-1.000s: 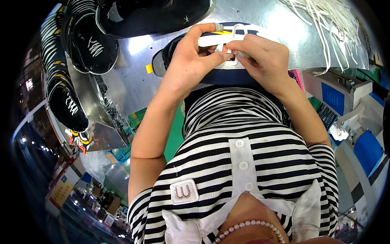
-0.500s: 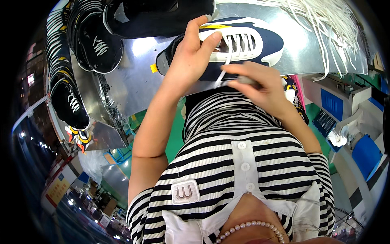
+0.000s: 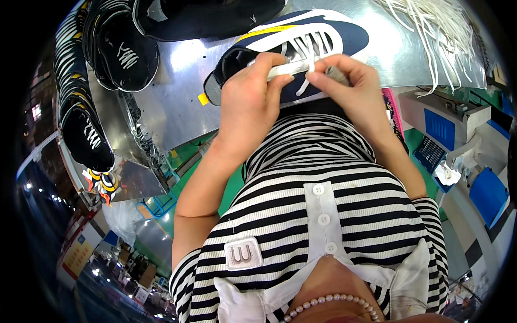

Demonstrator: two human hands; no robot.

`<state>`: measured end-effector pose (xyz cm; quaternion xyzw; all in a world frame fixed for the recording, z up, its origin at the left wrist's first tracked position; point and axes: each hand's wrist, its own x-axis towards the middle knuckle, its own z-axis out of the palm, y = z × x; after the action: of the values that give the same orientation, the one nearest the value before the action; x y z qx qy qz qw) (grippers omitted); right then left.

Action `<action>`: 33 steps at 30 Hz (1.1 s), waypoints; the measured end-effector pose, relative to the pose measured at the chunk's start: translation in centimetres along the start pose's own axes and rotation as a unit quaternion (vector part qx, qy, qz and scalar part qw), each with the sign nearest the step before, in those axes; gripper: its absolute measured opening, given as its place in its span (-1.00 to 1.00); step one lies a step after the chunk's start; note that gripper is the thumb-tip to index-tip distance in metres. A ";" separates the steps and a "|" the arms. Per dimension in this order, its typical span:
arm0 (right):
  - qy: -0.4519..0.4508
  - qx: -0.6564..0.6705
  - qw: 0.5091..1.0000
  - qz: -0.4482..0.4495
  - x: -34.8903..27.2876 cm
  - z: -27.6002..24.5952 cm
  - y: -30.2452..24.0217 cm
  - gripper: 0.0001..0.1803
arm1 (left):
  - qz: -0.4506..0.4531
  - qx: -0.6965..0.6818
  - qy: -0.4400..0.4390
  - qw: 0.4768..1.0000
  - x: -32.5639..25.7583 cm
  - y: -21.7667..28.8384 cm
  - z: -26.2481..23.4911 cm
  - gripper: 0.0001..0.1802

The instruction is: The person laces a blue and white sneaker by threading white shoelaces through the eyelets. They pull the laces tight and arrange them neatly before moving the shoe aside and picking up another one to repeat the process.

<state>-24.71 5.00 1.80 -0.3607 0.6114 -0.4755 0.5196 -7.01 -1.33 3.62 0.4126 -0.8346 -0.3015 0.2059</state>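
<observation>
A navy, white and yellow sneaker upper (image 3: 353, 39) lies on its side on the metal table, toe to the right. White shoelace (image 3: 308, 46) runs through part of its eyelets, with a loose end hanging over the near side. My left hand (image 3: 250, 102) is closed, thumb and fingers pinching the white eyelet edge near the heel opening. My right hand (image 3: 358, 89) is closed around a small tool with a grey wrapped handle (image 3: 337, 75). Its fingertips meet at the near eyelet row, by the lace; the tool's tip is hidden there.
A heap of white laces (image 3: 436, 37) spills over the table's right edge. Black shoe uppers (image 3: 126, 54) are stacked at the left, and a large black piece (image 3: 210, 21) lies behind the sneaker. The metal table (image 3: 186, 116) ends close to my body.
My right hand has moved up from below the shoe to its eyelet row. My left hand has shifted from the tongue area to the near eyelet edge, and the upper has tilted.
</observation>
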 end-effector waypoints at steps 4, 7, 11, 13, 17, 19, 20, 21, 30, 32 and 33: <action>0.010 0.023 0.998 -0.050 2.0 -0.4 -0.6 -0.88 | -0.063 -0.074 -0.065 0.993 0.8 0.9 -1.1 -0.76; -0.010 0.018 0.995 -0.093 3.0 -0.2 -0.1 -0.88 | -0.076 -0.102 -0.072 0.989 1.0 1.1 -1.1 -0.69; 0.000 0.025 0.993 -0.113 2.9 0.0 0.4 -0.76 | -0.054 -0.030 -0.022 0.998 0.8 0.5 0.1 -0.71; -0.003 -0.017 0.995 -0.098 1.5 -0.8 -0.5 -0.76 | -0.016 0.015 0.016 1.000 0.6 0.4 0.6 -0.73; -0.042 -0.112 0.989 -0.092 -1.4 -1.7 -0.3 -0.81 | 0.035 0.048 0.048 0.997 0.6 0.0 1.0 -0.73; -0.042 -0.132 0.987 -0.084 -1.5 -1.8 -0.2 -0.80 | 0.036 0.050 0.042 0.997 0.5 0.1 1.0 -0.73; -0.042 -0.142 0.986 -0.081 -1.5 -1.9 -0.2 -0.80 | 0.038 0.046 0.037 0.998 0.6 0.2 0.9 -0.73; -0.045 -0.142 0.986 -0.077 -1.4 -1.8 -0.2 -0.81 | 0.039 0.041 0.032 0.998 0.7 0.2 0.9 -0.73; -0.045 -0.132 0.990 -0.022 1.1 0.5 -0.9 -0.81 | 0.137 0.029 0.015 0.990 0.8 -0.6 1.3 -0.75; -0.082 -0.168 0.982 -0.020 1.6 -0.2 -0.5 -0.81 | 0.131 0.022 0.014 0.991 0.7 -0.5 1.3 -0.75; -0.132 -0.177 0.975 0.011 1.6 -1.6 -1.4 -0.81 | 0.108 0.018 0.000 0.994 0.5 -0.4 1.0 -0.75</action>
<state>-26.68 3.46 2.71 -0.4998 0.6162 -0.3022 0.5284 -7.66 -1.63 2.68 0.3237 -0.8794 -0.2629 0.2298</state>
